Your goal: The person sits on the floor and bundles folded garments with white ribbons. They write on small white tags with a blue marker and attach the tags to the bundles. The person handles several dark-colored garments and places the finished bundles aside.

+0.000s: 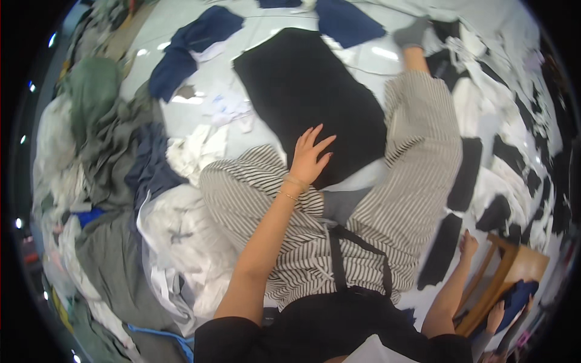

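Observation:
A large black piece of cloth (302, 85) lies spread on the pale floor between my striped-trousered legs. My left hand (310, 158) rests flat on its near left part, fingers spread. Out to the right, my right hand (468, 244) is held low with its fingers curled in. Whether anything is inside those fingers cannot be made out. Nearest to it lies a long black cloth strip (440, 251), and another black piece (466, 174) lies just beyond that.
Grey-green garments (109, 242) and white cloth (187, 230) heap up on the left. Navy pieces (206, 33) lie at the far side. White and black cloths (490, 103) cover the right. A wooden stool (523, 266) stands at lower right, beside another person's hand (496, 316) and navy cloth.

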Available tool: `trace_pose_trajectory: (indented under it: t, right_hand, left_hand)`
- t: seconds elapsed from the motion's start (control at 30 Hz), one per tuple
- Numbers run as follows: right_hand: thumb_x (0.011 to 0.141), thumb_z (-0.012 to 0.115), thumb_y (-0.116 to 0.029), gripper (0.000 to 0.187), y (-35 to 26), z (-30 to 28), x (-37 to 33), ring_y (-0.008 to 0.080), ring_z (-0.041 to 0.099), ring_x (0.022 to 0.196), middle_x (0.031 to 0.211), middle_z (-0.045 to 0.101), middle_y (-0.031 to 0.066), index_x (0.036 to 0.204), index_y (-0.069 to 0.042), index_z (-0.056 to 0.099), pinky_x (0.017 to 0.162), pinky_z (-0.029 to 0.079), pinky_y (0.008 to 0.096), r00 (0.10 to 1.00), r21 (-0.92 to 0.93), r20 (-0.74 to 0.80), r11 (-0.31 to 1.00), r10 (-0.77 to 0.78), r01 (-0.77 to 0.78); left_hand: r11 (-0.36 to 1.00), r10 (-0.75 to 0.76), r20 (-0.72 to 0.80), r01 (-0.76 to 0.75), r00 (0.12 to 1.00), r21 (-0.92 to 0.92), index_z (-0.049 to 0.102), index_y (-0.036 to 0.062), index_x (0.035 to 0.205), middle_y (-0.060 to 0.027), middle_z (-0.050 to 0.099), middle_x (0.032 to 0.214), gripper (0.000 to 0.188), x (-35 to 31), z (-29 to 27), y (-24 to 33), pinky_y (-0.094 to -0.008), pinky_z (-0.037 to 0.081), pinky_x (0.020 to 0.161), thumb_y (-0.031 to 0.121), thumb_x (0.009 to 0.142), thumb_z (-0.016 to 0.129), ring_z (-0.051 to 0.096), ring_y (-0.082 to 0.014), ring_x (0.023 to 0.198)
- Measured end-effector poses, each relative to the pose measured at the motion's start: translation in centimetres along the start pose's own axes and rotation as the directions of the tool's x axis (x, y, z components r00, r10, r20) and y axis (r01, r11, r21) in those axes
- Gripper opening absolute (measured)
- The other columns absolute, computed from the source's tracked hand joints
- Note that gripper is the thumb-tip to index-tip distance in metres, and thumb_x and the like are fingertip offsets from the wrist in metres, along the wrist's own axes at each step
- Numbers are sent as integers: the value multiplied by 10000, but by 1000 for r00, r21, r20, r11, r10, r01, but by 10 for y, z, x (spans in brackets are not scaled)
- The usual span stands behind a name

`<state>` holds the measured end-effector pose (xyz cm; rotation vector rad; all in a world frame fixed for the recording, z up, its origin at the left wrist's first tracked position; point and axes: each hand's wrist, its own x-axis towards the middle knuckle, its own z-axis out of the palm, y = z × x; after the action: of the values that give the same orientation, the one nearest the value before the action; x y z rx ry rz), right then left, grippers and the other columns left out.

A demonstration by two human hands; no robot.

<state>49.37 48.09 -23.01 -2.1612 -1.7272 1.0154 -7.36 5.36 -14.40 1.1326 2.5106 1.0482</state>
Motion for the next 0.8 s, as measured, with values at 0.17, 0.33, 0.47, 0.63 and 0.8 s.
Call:
trace_pose_trajectory:
  t: [0.17,0.33,0.47,0.63,0.8]
  right_hand:
    - [844,695,-405,442,-16,-8,4,255,582,501,584,595,123,718,11,616,463,449,377,951,-391,-215,912,-222,124]
    - [884,611,-309,351,-143,3,-28,360,620,1034,1130,654,211,1139,-70,651,847,493,514,831,-773,-351,635,-432,4]
    - [864,649,-167,378,-279,0,-37,364,513,1195,1276,557,183,1232,-83,610,1011,398,459,391,-642,-273,469,-879,607]
    - [841,642,-109,331,-442,145,-175,334,523,1163,1216,577,160,1159,-22,610,1012,394,415,264,-33,-57,266,-963,964]
    - [802,671,-180,301,-457,312,-335,333,569,999,1066,584,144,1068,-47,625,886,466,436,54,168,341,118,-939,979]
  left_hand:
    - [957,-187,-197,224,962,185,659,112,1202,-238,513,1355,392,-21,-62,-46,-458,388,1067,197,822,701,486,-399,1247]
    - [625,-769,-191,652,610,-429,602,17,1269,-193,645,1132,440,-33,-107,-90,-341,508,853,215,879,653,632,-260,1001]
    - [417,-853,-28,647,522,-638,531,-29,1320,-130,657,990,538,-13,-84,-103,-258,501,627,201,857,677,592,-124,772]
    - [465,-883,-222,718,412,-518,505,-80,1300,-162,664,1043,696,-3,-17,-113,-329,526,725,303,778,759,635,-212,821]
    - [502,-856,-372,745,359,-438,549,-78,1185,-258,629,1122,518,18,1,-69,-430,469,939,252,823,716,600,-399,1061]
